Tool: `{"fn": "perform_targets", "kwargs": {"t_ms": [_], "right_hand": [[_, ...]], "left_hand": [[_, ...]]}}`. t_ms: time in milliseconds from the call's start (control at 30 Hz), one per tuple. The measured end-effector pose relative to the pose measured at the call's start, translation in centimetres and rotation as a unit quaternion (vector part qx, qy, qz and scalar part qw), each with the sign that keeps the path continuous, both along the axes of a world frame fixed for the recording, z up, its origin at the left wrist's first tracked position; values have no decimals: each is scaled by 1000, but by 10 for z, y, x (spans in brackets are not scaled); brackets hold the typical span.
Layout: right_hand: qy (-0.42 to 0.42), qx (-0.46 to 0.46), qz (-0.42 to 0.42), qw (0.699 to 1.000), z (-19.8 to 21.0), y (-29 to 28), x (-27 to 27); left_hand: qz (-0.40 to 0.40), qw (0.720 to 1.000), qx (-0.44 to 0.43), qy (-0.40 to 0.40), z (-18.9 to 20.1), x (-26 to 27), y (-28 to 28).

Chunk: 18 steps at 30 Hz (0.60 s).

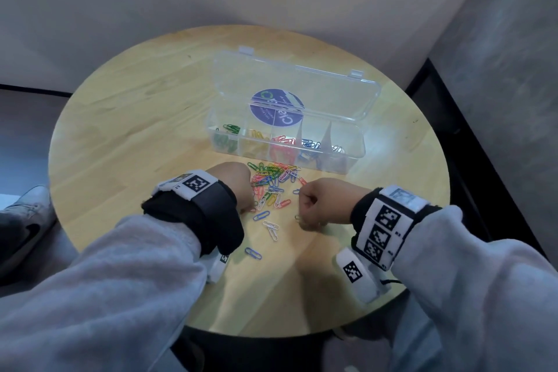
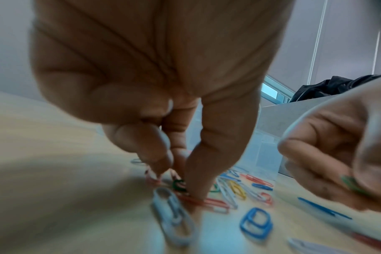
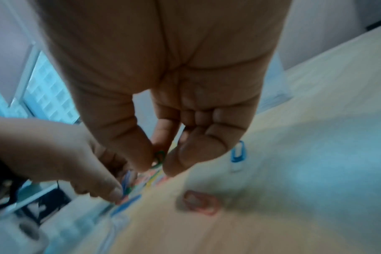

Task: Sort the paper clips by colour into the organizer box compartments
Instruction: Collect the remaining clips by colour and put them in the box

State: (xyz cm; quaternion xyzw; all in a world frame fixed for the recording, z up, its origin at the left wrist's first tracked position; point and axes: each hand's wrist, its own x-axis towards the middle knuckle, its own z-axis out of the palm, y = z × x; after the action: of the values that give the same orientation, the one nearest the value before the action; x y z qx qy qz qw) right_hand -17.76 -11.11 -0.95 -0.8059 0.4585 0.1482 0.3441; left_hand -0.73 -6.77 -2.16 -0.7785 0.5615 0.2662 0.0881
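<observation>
Your right hand (image 3: 163, 106) pinches a green clip (image 3: 159, 157); your left hand (image 2: 146, 82) pinches into the pile (image 1: 273, 183); clips are light, stiff, slippery; take each by its loop.

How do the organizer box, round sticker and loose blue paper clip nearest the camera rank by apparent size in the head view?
1. organizer box
2. round sticker
3. blue paper clip

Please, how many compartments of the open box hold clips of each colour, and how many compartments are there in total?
Green clips: 1
Yellow clips: 1
Red clips: 1
Blue clips: 1
White clips: 1
Total: 5 compartments in the organizer box.
</observation>
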Motion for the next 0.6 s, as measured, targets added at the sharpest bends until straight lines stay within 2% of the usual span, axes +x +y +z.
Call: {"fn": "perform_targets", "kwargs": {"t_ms": [100, 200, 267, 400, 600], "right_hand": [[-74, 55, -75, 993, 5, -6, -1], [-173, 125, -155, 964, 7, -9, 1], [-211, 155, -187, 947, 9, -11, 1], [-241, 203, -217, 924, 6, -11, 0], [-246, 224, -252, 909, -1, -11, -1]], "left_hand": [[-7, 1000, 11, 17, -1, 2, 0], [-16, 999, 17, 39, -3, 3, 1], [-16, 998, 9, 61, -2, 5, 3], [-15, 994, -3, 111, 2, 9, 7], [2, 980, -16, 199, 10, 19, 8]]}}
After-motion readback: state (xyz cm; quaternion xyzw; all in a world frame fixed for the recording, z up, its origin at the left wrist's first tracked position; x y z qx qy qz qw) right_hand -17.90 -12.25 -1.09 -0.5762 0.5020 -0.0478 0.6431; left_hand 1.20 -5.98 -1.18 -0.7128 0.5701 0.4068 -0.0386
